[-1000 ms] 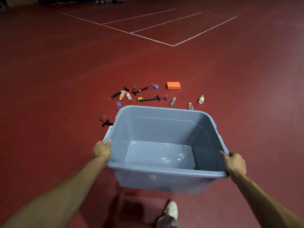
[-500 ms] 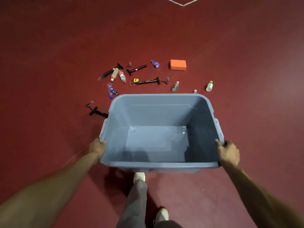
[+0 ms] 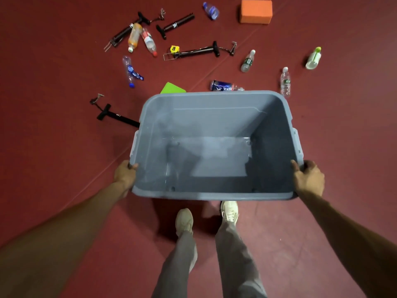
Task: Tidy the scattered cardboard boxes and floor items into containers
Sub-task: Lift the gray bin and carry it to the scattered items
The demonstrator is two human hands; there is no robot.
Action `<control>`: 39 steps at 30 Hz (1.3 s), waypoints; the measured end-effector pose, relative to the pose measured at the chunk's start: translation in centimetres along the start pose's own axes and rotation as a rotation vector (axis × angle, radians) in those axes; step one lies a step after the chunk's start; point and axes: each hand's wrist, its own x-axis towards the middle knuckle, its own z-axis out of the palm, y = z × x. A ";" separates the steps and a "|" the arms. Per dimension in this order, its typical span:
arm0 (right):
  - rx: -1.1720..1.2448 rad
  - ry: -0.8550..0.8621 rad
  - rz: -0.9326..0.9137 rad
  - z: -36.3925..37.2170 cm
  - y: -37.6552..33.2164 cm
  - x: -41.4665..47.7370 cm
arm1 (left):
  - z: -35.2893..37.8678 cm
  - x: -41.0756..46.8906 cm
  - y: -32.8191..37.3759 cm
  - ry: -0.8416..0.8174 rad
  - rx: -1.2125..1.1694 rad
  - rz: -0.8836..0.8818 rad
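grey-blue plastic tub (image 3: 150, 117), open-topped with nothing inside, is held above a dark red floor (image 3: 53, 147) at the middle of the view. the left hand (image 3: 124, 176) is clamped on the tub's rim at the near-left corner, about 8 o'clock, thumb on top of the rim. the right hand (image 3: 308, 178) is clamped on the rim at the near-right corner, about 4 o'clock, fingers curled under the lip. two pale shoes (image 3: 184, 220) stand on the floor just below the tub at 6 o'clock.

the loose items lie on the floor beyond the tub's far side, from 10 to 2 o'clock. an orange block (image 3: 255, 11) sits at 1 o'clock, well apart from the tub. a green-capped bottle (image 3: 313, 59) lies at 2 o'clock, and a clear bottle (image 3: 285, 81) is just beside the tub's far-right corner. a blue can (image 3: 223, 86) and a green sheet (image 3: 173, 88) (both partly hidden by the far rim) lie at 12 o'clock. a black hand pump (image 3: 113, 116) lies at 9 o'clock, its tube running behind the tub's left wall. more pumps and bottles are scattered at 11 o'clock.
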 end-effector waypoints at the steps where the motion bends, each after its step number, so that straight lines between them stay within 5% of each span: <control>1: -0.015 -0.004 -0.011 1.5 0.2 1.9 | 1.7 1.4 -0.3 0.007 -0.007 -0.016; 13: -0.161 -0.166 0.034 18.1 8.1 18.2 | 19.9 14.5 -6.5 0.033 -0.215 -0.141; 18: -0.197 -0.348 0.188 20.5 10.1 20.3 | 22.4 14.0 -8.7 -0.012 -0.056 -0.154; 24: -0.174 -0.451 0.245 19.5 9.6 18.5 | 22.3 12.0 -7.5 -0.137 -0.172 -0.298; 29: -0.303 -0.528 0.057 16.3 5.0 15.0 | 18.9 9.3 -2.7 -0.137 -0.228 -0.215; 39: 0.022 -0.642 -0.319 10.8 -16.0 5.4 | 5.7 4.7 10.7 -0.231 -0.285 0.121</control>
